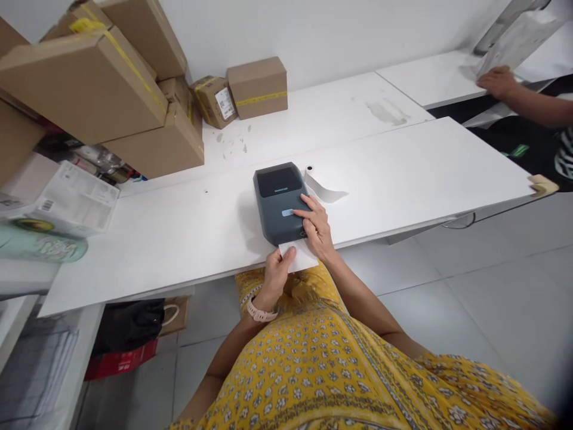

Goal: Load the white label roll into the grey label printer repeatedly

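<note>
- At the front edge of the white table (188,227), a paper label (305,259) is pinched by the left hand (276,273).
- Just beyond that hand, a dark label printer (276,216) is touched by the right hand (319,230), fingers apart, index tip laid at the pale button (287,212).
- Farther back, a taped cardboard box (260,89) is seen.

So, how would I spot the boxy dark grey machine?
On the long white table, look near the front edge, under the person's bare right hand. It's the machine whose black panel and pale blue rectangle distinguish it from brown cardboard boxes.
</note>
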Motion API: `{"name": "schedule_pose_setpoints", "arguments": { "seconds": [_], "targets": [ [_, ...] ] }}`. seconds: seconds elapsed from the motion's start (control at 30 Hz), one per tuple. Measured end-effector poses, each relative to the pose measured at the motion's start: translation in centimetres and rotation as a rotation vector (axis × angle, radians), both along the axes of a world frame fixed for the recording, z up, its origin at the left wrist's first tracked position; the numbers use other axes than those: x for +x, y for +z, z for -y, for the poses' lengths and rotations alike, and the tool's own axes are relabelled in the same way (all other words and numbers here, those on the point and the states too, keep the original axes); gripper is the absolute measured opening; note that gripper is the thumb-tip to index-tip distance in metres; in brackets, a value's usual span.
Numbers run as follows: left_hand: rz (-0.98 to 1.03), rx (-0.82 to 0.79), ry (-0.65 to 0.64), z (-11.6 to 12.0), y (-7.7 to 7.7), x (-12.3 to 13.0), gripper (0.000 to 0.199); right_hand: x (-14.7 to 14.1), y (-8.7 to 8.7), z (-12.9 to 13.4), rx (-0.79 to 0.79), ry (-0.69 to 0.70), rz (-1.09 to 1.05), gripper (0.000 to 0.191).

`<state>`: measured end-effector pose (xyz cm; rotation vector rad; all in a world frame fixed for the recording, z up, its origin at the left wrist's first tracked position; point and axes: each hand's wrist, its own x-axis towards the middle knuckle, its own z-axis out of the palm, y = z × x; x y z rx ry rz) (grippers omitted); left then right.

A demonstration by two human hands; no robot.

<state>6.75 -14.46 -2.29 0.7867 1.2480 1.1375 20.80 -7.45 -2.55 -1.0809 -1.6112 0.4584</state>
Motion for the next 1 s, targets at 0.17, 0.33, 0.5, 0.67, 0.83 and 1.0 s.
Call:
{"name": "schedule_pose_setpoints", "arguments": {
  "seconds": [0.17, 0.33, 0.5, 0.67, 0.83, 1.0],
  "targets": [
    [0.005, -0.001, 0.016, 0.5, -0.4, 0.3, 0.046, 0.0, -0.1, -0.1, 0.015, 0.006, -0.023, 0.039],
    [-0.199, 0.078, -0.019, 0.6, -1.0, -0.3, 0.041, 0.0, 0.2, 0.1, 0.025, -0.033, 0.038, 0.038],
    [-0.446, 0.178, -0.098, 1.3, -0.4, -1.4, 0.052, 0.4, 2.4, 0.1, 0.097, -0.089, 0.344, 0.026],
    [-0.543, 0.279, -0.015, 1.8, 0.7, -2.4, 0.050, 0.9, 5.4, -0.3, 0.258, -0.025, 0.654, 0.022],
    [-0.466, 0.255, 0.083, 1.2, 0.7, -3.3, 0.045, -0.2, 7.0, -0.9, 0.338, 0.027, 0.868, 0.033],
    [-0.492, 0.314, 0.193, 0.5, 0.0, -4.0, 0.041, -1.1, 6.2, -1.6, 0.300, 0.123, 0.922, 0.035]
  ]
}}
